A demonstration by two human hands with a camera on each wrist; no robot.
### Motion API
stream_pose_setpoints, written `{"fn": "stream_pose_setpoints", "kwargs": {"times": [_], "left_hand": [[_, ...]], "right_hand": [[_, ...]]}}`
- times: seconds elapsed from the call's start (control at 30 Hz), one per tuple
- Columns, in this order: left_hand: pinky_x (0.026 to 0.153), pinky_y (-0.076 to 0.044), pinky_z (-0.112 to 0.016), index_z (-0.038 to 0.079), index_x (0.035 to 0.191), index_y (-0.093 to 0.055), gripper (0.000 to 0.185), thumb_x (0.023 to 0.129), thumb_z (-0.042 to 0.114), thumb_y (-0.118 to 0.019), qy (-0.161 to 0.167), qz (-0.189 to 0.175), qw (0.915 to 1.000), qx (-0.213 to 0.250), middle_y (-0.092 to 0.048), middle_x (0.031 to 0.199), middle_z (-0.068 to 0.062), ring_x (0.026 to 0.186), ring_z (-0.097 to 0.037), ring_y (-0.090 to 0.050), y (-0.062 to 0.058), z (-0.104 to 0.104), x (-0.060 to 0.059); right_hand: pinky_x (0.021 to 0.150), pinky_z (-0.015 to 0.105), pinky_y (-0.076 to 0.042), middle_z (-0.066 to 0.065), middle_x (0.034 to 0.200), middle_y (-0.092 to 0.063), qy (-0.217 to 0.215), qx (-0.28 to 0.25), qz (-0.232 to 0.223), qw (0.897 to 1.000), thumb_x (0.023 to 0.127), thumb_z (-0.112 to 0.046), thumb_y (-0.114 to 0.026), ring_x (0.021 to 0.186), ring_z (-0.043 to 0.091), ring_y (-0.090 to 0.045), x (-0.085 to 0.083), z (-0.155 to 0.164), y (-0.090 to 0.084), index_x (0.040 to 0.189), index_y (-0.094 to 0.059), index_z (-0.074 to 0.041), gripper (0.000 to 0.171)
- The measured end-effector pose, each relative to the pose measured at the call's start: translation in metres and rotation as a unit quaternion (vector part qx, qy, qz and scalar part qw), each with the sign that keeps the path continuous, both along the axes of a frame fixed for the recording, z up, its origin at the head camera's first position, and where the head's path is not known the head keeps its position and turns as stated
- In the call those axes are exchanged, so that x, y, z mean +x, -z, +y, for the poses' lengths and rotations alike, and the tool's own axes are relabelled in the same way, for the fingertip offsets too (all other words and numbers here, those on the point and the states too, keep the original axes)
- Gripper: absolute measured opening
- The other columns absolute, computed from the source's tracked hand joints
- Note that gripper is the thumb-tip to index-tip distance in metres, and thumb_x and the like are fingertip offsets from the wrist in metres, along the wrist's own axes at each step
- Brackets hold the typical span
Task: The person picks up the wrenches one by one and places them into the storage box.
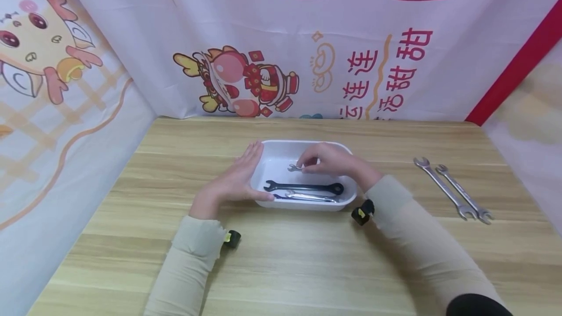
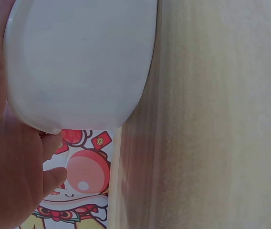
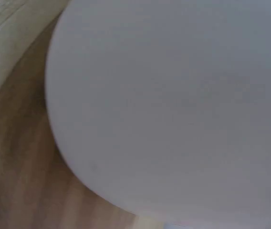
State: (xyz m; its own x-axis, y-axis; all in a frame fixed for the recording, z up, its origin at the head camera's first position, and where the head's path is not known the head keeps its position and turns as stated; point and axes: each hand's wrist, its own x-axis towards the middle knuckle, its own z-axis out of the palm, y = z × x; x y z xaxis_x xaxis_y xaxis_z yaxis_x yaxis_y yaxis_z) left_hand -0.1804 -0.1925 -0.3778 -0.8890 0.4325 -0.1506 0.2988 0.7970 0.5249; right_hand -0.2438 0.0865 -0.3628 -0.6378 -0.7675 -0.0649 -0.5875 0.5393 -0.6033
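On the wooden surface point(image 1: 307, 257), my flat left hand point(image 1: 234, 182) steadies the white tray point(image 1: 281, 152); my right hand point(image 1: 333, 160) pinches a small wrench point(image 1: 294, 167).

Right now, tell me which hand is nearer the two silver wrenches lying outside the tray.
Right. The right hand is over the white tray, closer to those wrenches; the left hand rests against the tray's far side.

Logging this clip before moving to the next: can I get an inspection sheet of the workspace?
Surface: light wood-grain table.
Job's things: white rectangular plastic tray holding a black wrench and a silver wrench; small silver wrench pinched over it.
Clutter: two long silver open-end wrenches lying to the right.
Hands: left hand flat against the tray's side; right hand pinches the small wrench.
Cables: nothing seen.
Surroundings: cartoon-printed cloth backdrop.
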Motion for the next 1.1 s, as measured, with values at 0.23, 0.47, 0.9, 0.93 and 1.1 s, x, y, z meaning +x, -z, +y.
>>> {"fn": "stream_pose_setpoints", "kwargs": {"times": [0.23, 0.47, 0.9, 0.93, 1.1], "left_hand": [[0.125, -0.007, -0.054, 0.015, 0.16, 0.007, 0.137, 0.068, 0.069, -0.079, 0.002, -0.001, 1.0, -0.003, 0.017, 0.167, 0.003, 0.156, -0.022, 0.013, 0.0, -0.001, 0.0], [0.126, -0.006, -0.052, 0.015, 0.16, 0.008, 0.137, 0.069, 0.067, -0.079, 0.001, -0.001, 1.0, -0.003, 0.017, 0.167, 0.002, 0.156, -0.022, 0.012, -0.001, 0.0, 0.001], [0.125, -0.006, -0.053, 0.018, 0.16, 0.008, 0.136, 0.069, 0.066, -0.08, -0.007, -0.004, 1.0, -0.002, 0.017, 0.167, 0.004, 0.156, -0.02, 0.013, 0.0, 0.001, 0.001], [0.125, -0.006, -0.054, 0.018, 0.16, 0.008, 0.136, 0.069, 0.066, -0.08, -0.006, -0.004, 1.0, -0.002, 0.017, 0.167, 0.004, 0.156, -0.02, 0.013, 0.001, 0.0, 0.001], [0.125, -0.006, -0.054, 0.018, 0.16, 0.008, 0.135, 0.069, 0.064, -0.081, -0.006, -0.003, 1.0, 0.001, 0.017, 0.167, 0.004, 0.156, -0.022, 0.013, 0.001, 0.0, 0.001]], "right_hand": [[0.089, 0.029, -0.056, -0.003, 0.105, -0.076, -0.014, -0.002, -0.004, 1.0, 0.091, -0.016, -0.07, 0.093, 0.009, -0.067, -0.004, -0.003, 0.012, 0.109, -0.076, -0.018, 0.019], [0.09, 0.029, -0.056, -0.005, 0.104, -0.076, -0.002, -0.002, -0.041, 0.999, 0.091, -0.016, -0.07, 0.093, 0.007, -0.067, -0.003, -0.006, 0.021, 0.108, -0.076, -0.019, 0.018], [0.094, 0.03, -0.055, -0.003, 0.109, -0.075, -0.005, 0.005, -0.053, 0.999, 0.092, -0.017, -0.07, 0.098, 0.009, -0.067, -0.002, -0.008, 0.029, 0.113, -0.074, -0.018, 0.022], [0.094, 0.03, -0.055, -0.003, 0.11, -0.074, -0.004, 0.007, -0.054, 0.999, 0.092, -0.017, -0.07, 0.099, 0.009, -0.067, -0.002, -0.008, 0.03, 0.113, -0.074, -0.018, 0.022], [0.094, 0.031, -0.055, -0.004, 0.108, -0.074, 0.005, 0.013, -0.065, 0.998, 0.091, -0.017, -0.07, 0.099, 0.009, -0.066, -0.001, -0.009, 0.03, 0.112, -0.074, -0.019, 0.022]]}}
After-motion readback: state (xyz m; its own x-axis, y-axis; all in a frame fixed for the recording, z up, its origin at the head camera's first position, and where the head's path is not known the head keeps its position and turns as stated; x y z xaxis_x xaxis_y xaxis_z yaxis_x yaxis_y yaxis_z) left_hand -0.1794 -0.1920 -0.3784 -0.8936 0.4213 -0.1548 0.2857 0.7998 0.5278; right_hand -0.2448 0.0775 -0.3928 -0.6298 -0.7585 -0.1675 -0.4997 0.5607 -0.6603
